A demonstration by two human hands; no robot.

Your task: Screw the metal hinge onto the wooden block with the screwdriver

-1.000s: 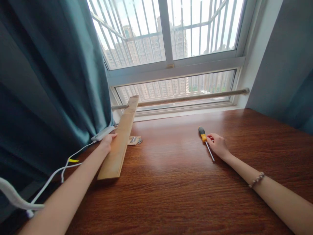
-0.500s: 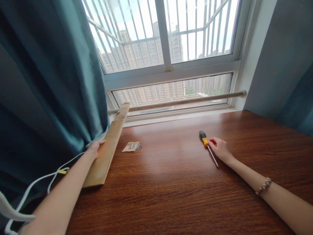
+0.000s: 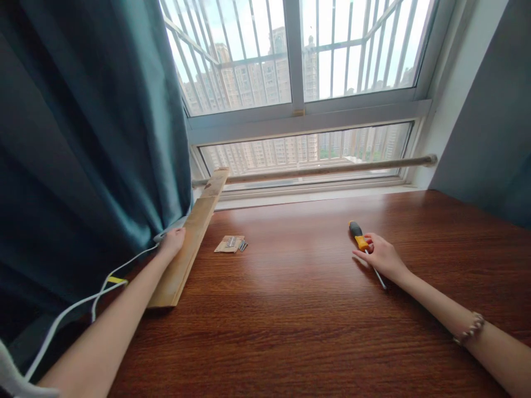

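Observation:
A long wooden board [image 3: 194, 232] lies at a slant on the left, its far end reaching the rail by the window. My left hand [image 3: 172, 243] is closed at the board's left edge; the fingertips are partly hidden. On the right, a screwdriver [image 3: 359, 237] with a black and yellow handle lies on the brown table [image 3: 282, 309]. My right hand [image 3: 384, 257] has its thumb and fingers round the screwdriver where handle meets shaft. Between the hands, a small piece of cardboard [image 3: 224, 245] carries several screws [image 3: 243, 245], some at its right edge.
White cables [image 3: 62, 318] with a yellow tag [image 3: 117, 280] run along the left side, below a blue curtain [image 3: 136, 138]. A metal rail [image 3: 332, 168] crosses in front of the barred window [image 3: 298, 72]. A wall [image 3: 481, 110] stands at the right.
My right hand has moved from beside the screwdriver to around it, the thumb now crossing to its left side. My left hand's fingers have drawn in at the board's edge. The view has shifted slightly.

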